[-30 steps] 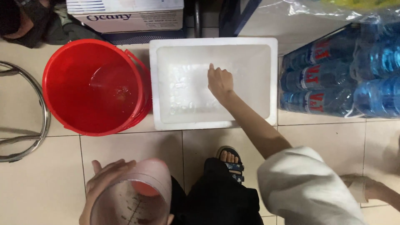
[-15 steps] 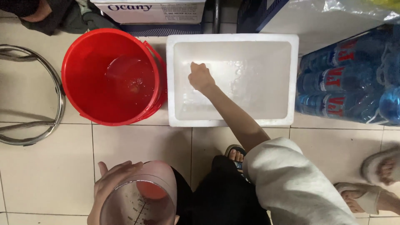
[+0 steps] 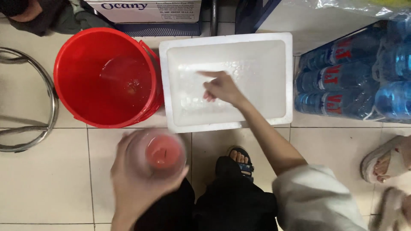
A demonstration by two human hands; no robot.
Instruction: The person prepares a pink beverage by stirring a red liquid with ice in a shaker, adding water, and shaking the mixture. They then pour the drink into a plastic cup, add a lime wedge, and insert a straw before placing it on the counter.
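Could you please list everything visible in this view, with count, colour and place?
bucket: one, red, a little liquid at its bottom, on the floor at left.
foam box: one, white, ice inside, right of the bucket.
bottled water packs: shrink-wrapped, blue, count unclear, at right.
cardboard carton: one, white, top edge.
metal stool frame: one, silver, far left.
another person's sandalled feet: lower right.
plastic cup: one, clear, red at its bottom, blurred, near the bucket.
sandalled foot: one, the person's own, bottom centre.
left hand: holds the cup.
right hand: inside the foam box, over the ice.
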